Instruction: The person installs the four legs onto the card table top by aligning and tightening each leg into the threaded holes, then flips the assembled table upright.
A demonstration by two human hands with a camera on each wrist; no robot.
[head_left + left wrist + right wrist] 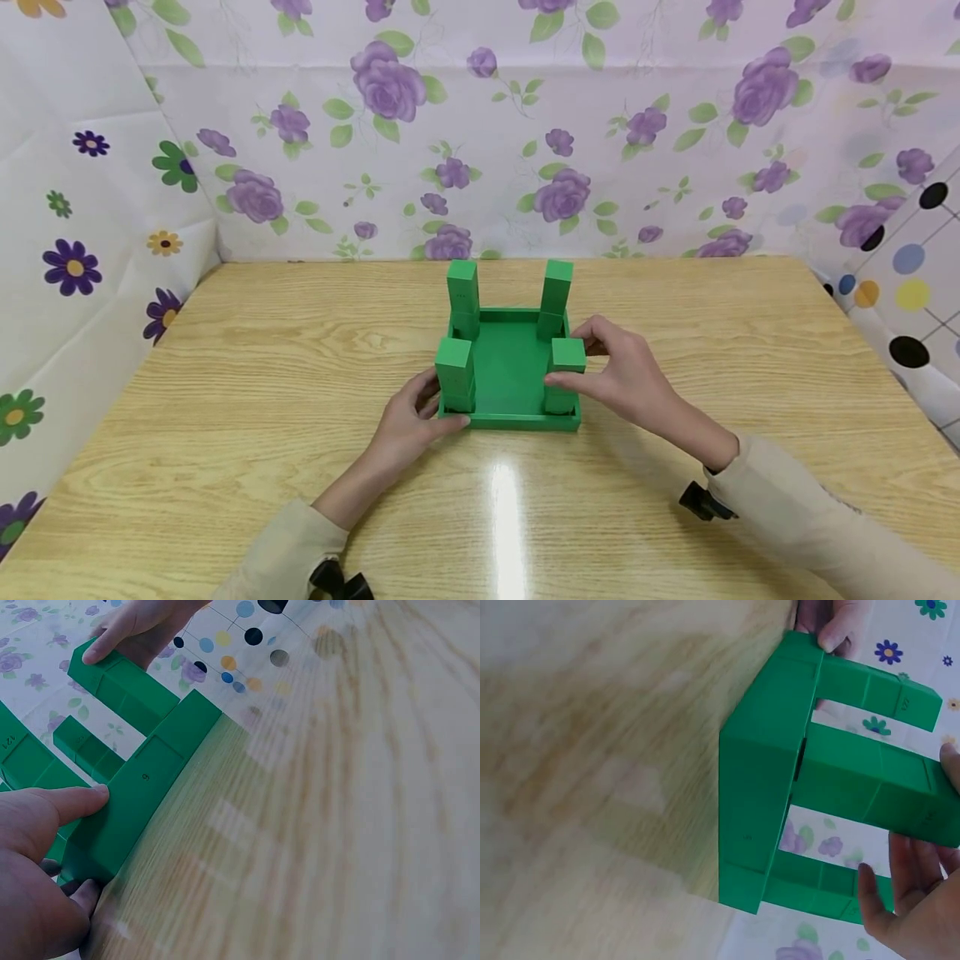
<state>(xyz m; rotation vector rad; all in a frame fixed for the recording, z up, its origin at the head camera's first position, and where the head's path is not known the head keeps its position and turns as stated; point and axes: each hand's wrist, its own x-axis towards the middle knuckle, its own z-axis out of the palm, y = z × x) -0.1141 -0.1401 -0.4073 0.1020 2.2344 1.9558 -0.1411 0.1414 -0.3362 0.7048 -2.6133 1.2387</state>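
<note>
A shallow green tray (510, 422) stands on the table, with an upright green post at each corner. In the head view, my left hand (405, 429) grips the tray's front left corner, its thumb on the front rim beside the front left post (455, 375). My right hand (630, 379) pinches the upper part of the front right post (567, 356) between thumb and fingers. Seams cross this post (877, 780) in the right wrist view, as on stacked blocks. Behind stand the back left post (463, 292) and the back right post (556, 292).
The wooden table (300, 350) lies around the tray on all sides. A flowered cloth (495, 150) hangs behind it, with patterned sheets at the left and right. Dark wrist devices (705, 502) sit at the sleeves.
</note>
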